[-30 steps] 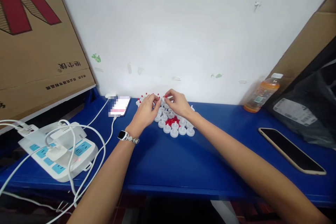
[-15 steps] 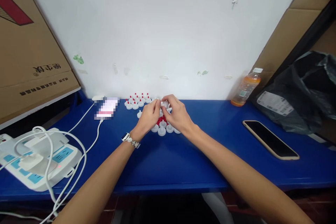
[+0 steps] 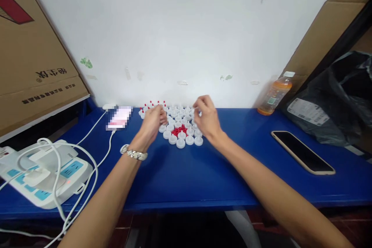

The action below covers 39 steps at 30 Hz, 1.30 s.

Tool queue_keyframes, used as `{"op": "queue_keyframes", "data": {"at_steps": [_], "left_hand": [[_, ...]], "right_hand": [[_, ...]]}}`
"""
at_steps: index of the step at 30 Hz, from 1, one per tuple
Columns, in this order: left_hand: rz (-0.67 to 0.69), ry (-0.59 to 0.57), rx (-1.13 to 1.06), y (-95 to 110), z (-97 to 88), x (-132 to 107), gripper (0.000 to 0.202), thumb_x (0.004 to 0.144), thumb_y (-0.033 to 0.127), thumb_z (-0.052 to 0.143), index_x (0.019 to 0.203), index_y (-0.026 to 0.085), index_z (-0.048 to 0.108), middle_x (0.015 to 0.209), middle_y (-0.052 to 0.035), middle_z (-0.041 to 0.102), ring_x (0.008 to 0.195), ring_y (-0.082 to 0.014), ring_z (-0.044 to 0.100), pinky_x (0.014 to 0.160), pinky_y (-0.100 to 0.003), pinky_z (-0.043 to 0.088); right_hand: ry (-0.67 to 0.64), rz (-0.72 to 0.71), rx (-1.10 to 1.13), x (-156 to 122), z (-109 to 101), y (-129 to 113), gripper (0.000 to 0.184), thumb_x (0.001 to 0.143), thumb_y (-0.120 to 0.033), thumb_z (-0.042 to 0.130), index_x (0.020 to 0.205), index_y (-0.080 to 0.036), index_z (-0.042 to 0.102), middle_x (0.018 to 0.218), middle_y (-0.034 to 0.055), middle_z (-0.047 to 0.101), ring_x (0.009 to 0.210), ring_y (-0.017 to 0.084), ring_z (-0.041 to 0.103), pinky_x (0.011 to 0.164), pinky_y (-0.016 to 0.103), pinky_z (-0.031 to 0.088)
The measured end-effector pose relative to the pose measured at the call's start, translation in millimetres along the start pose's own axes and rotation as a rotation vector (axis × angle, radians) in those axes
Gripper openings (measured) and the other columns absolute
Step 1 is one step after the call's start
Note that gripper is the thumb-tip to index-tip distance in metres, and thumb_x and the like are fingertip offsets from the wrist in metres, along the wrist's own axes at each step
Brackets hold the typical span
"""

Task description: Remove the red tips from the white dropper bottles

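White spouted bottle caps (image 3: 180, 143) stand in a cluster on the blue table, spouts up. Among them lies a small heap of red tips (image 3: 179, 130). At the back left, more white caps carry red tips on their spouts. My left hand (image 3: 152, 121) is closed over the left side of the cluster, in front of the red-tipped caps; whatever its curled fingers hold is hidden. On the other side, my right hand (image 3: 207, 118) hovers at the cluster's right edge with thumb and fingers pinched. Blur hides what lies between them.
A white power strip (image 3: 52, 180) with looped cables and a lit phone (image 3: 119, 117) lie to the left. To the right are a dark phone (image 3: 302, 152), an orange drink bottle (image 3: 274, 95) and a black plastic bag (image 3: 334, 97). A white wall (image 3: 186, 38) rises behind.
My hands were together over the cluster around a white cap. They have moved apart, left hand leftward and right hand rightward, uncovering more caps and red tips. The view has shifted slightly.
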<state>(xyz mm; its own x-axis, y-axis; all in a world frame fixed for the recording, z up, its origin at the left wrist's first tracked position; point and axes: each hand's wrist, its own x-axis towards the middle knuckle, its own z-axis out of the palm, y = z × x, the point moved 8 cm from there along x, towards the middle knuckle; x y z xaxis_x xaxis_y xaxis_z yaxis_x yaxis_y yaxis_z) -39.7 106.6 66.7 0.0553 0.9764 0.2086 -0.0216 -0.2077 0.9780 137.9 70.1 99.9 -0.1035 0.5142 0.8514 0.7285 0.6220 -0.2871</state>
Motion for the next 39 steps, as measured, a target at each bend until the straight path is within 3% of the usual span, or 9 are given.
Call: {"op": "queue_keyframes", "data": {"at_steps": [2,5,8,11,16,22,26,29,39], "left_hand": [[0.159,-0.010,0.306,9.5,-12.0,2.2,0.038,0.098,0.035,0.041,0.062,0.022,0.038,0.059,0.0025,0.038,0.056,-0.0128,0.037,0.058,-0.027,0.037],[0.363,-0.206,0.755,4.8,1.3,-1.7,0.027,0.096,0.036,0.049,0.078,0.020,0.061,0.079,-0.0040,0.058,0.079,-0.0200,0.054,0.079,-0.035,0.045],[0.428,-0.319,0.964,-8.0,14.0,-7.5,0.029,0.097,0.040,0.050,0.096,0.023,0.073,0.094,-0.0069,0.061,0.095,-0.0248,0.056,0.093,-0.043,0.044],[0.398,-0.345,0.980,-10.2,11.9,-8.3,0.037,0.100,0.044,0.045,0.108,0.025,0.076,0.098,-0.0082,0.062,0.098,-0.0260,0.057,0.094,-0.044,0.045],[0.364,-0.211,0.890,8.0,-23.0,0.0,0.037,0.101,0.037,0.043,0.105,0.022,0.076,0.103,-0.0084,0.069,0.098,-0.0236,0.061,0.090,-0.038,0.047],[0.313,0.023,1.018,6.0,-72.6,12.1,0.032,0.098,0.034,0.046,0.093,0.017,0.073,0.094,-0.0105,0.070,0.086,-0.0239,0.061,0.080,-0.036,0.047],[0.231,0.007,1.058,-10.9,-84.0,16.5,0.026,0.094,0.029,0.050,0.092,0.017,0.072,0.094,-0.0110,0.072,0.080,-0.0231,0.062,0.075,-0.035,0.046],[0.216,-0.027,1.057,-17.7,-83.5,17.4,0.024,0.094,0.028,0.051,0.092,0.018,0.072,0.094,-0.0102,0.074,0.078,-0.0224,0.063,0.072,-0.034,0.045],[0.216,0.080,1.085,-11.0,-90.7,16.0,0.021,0.094,0.024,0.051,0.089,0.018,0.071,0.097,-0.0129,0.075,0.089,-0.0275,0.068,0.079,-0.037,0.049]], "right_hand": [[0.023,0.101,0.032,-0.9,-5.2,19.0,0.020,0.085,-0.007,0.050,0.089,-0.020,0.064,0.101,0.0079,0.063,0.088,0.021,0.060,0.079,0.034,0.050],[-0.034,0.240,0.122,-4.9,5.8,35.3,0.008,0.085,-0.019,0.060,0.089,-0.022,0.066,0.094,0.0028,0.067,0.081,0.020,0.061,0.080,0.035,0.050],[-0.099,0.298,0.198,-8.6,20.5,36.4,0.010,0.084,-0.026,0.064,0.091,-0.024,0.070,0.099,0.0026,0.069,0.089,0.021,0.064,0.085,0.036,0.051],[-0.103,0.306,0.189,-7.0,22.5,34.8,0.012,0.081,-0.031,0.068,0.090,-0.023,0.073,0.101,0.0055,0.065,0.098,0.023,0.061,0.089,0.039,0.050],[-0.251,0.342,0.272,9.5,42.8,30.6,0.013,0.083,-0.029,0.066,0.088,-0.020,0.073,0.079,0.0013,0.066,0.074,0.017,0.060,0.074,0.033,0.049],[-0.460,0.269,0.221,45.4,111.6,17.0,0.014,0.086,-0.022,0.063,0.089,-0.015,0.076,0.085,0.0057,0.077,0.080,0.017,0.068,0.078,0.028,0.050],[-0.723,0.167,-0.007,51.7,164.4,11.8,0.021,0.088,-0.021,0.058,0.095,-0.016,0.078,0.096,0.0074,0.079,0.088,0.019,0.070,0.079,0.026,0.049],[-0.832,0.123,-0.104,50.3,184.2,10.7,0.016,0.082,-0.017,0.064,0.086,-0.018,0.079,0.093,0.0072,0.079,0.089,0.022,0.070,0.081,0.029,0.047],[-0.742,0.096,-0.266,59.6,199.4,-0.4,0.029,0.084,-0.041,0.070,0.100,-0.018,0.078,0.110,0.0144,0.075,0.114,0.032,0.062,0.102,0.045,0.040]]}}
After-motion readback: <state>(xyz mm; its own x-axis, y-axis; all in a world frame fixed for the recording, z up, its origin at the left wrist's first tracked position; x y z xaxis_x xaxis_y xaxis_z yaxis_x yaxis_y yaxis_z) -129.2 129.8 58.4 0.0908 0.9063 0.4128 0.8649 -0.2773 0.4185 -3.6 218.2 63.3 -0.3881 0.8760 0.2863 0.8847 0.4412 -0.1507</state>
